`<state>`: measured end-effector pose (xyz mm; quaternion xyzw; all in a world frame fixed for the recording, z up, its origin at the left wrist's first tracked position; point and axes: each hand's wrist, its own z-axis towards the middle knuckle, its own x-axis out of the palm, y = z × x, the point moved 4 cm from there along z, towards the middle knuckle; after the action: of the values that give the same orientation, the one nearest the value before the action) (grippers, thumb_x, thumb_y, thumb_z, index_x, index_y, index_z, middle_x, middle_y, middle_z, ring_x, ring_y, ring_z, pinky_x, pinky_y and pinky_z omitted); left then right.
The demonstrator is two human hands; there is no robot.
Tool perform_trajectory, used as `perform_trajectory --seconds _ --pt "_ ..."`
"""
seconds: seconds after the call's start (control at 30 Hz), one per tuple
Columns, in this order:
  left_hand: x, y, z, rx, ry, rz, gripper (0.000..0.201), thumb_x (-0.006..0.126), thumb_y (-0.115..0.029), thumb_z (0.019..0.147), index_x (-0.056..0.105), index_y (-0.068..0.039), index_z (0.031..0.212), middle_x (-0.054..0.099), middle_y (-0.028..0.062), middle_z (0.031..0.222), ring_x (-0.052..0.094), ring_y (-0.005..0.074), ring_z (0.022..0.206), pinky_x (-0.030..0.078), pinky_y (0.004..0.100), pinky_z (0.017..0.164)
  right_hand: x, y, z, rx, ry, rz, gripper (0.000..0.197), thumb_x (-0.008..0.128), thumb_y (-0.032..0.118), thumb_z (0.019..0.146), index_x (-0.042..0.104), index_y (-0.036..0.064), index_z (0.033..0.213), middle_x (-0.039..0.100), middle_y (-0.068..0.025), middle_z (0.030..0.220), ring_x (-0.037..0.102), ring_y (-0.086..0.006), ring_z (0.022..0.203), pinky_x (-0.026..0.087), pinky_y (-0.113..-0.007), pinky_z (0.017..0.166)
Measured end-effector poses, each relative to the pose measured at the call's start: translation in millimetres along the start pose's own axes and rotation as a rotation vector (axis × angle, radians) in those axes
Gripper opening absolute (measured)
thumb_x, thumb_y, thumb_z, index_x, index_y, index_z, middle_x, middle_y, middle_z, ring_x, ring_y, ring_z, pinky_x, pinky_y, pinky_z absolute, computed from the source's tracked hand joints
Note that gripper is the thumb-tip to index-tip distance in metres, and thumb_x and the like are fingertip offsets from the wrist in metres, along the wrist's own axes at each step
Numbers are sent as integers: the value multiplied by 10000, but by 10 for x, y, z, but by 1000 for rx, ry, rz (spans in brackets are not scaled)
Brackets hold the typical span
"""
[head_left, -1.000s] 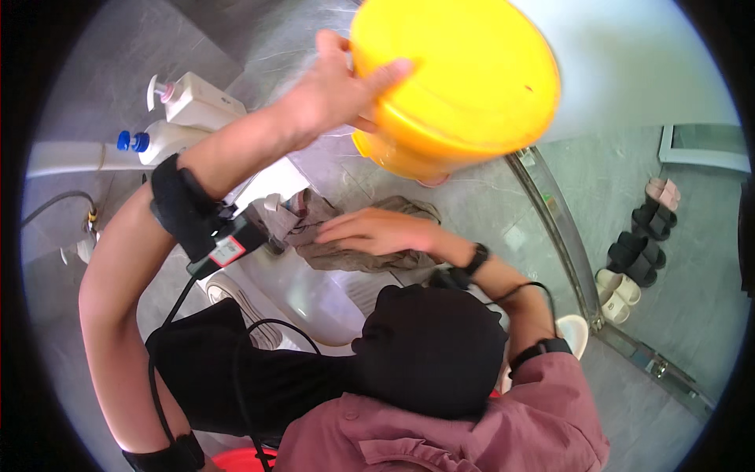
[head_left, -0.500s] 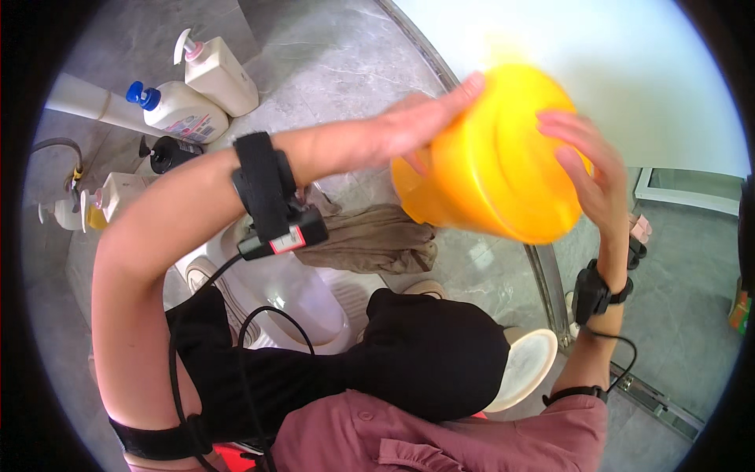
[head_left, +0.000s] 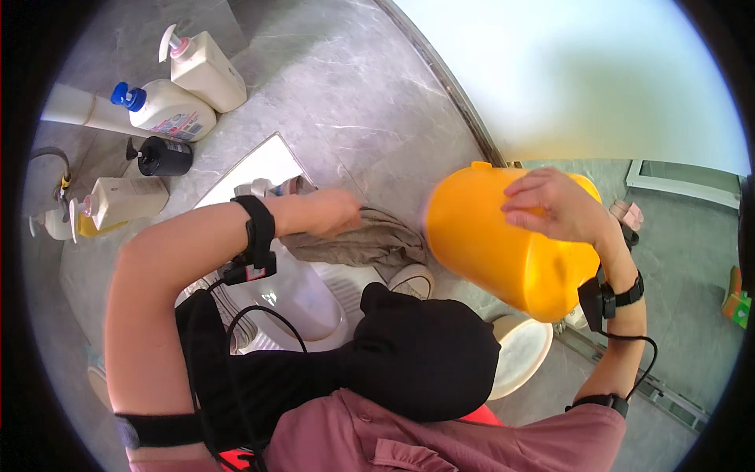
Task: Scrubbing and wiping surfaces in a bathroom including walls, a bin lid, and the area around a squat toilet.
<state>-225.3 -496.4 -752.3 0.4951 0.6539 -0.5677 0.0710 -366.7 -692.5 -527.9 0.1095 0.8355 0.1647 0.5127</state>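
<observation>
A large yellow plastic bin (head_left: 480, 252) sits on the floor at right of centre. My right hand (head_left: 554, 206) is over it, its bent fingers and thumb apart; whether they touch the bin is unclear. My left hand (head_left: 334, 212) is low at the centre with curled fingers, right at a crumpled grey-brown cloth (head_left: 373, 242). The fingertips are hidden, so I cannot see whether they grip the cloth. Beside the cloth lies a white squat toilet (head_left: 295, 303).
Pump bottles stand at the left: a square white one (head_left: 211, 71), a rounded white one with a blue pump (head_left: 177, 112), a black one (head_left: 165, 157). A pale round tub (head_left: 523, 358) is near my right side. A metal door track (head_left: 448, 82) runs along the floor.
The yellow bin, raised between both hands, has come down to the floor at the right. My left hand has left it and moved down and left to the cloth. My right hand has lowered too.
</observation>
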Motion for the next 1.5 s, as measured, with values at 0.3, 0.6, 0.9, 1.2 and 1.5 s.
perform_trajectory --seconds 0.3,0.6,0.9,1.2,1.5 --pt "712 596 156 258 -231 947 528 484 -219 828 332 -191 1333 317 -41 1399 296 114 1280 231 483 1040 -196 -149 -194 246 27 286 249 619 151 811 587 31 1028 601 -129 1033 558 -320 947 448 -358 824" --pt "-783 1728 403 -853 -419 808 540 473 -249 859 294 -140 1357 284 -19 1420 261 137 1307 113 511 1082 -290 -323 1204 -14 80 14 291 597 168 804 573 40 1065 608 -172 959 573 -330 868 461 -389 765" --pt "-582 1669 -784 -757 -809 72 591 561 -122 731 344 40 1257 349 198 1323 323 330 1245 270 411 1030 1025 -421 3013 108 124 3 978 724 466 628 185 207 1403 75 -267 1421 167 -473 1275 232 -527 1016" --pt "-472 1674 -1110 -1170 -304 -72 1408 803 -576 411 31 158 1330 -3 315 1420 19 392 1347 142 414 1092 1595 -1230 2716 503 -86 110 891 692 440 659 220 215 1380 -7 -256 1440 -15 -555 1270 100 -714 926" --pt "-533 1759 -911 -1230 -284 -140 1418 868 -452 351 39 160 1326 -13 327 1412 25 420 1337 219 455 1067 944 -1652 2165 118 -595 13 637 563 -51 644 401 43 1252 312 -234 1315 352 -423 1123 322 -477 941"
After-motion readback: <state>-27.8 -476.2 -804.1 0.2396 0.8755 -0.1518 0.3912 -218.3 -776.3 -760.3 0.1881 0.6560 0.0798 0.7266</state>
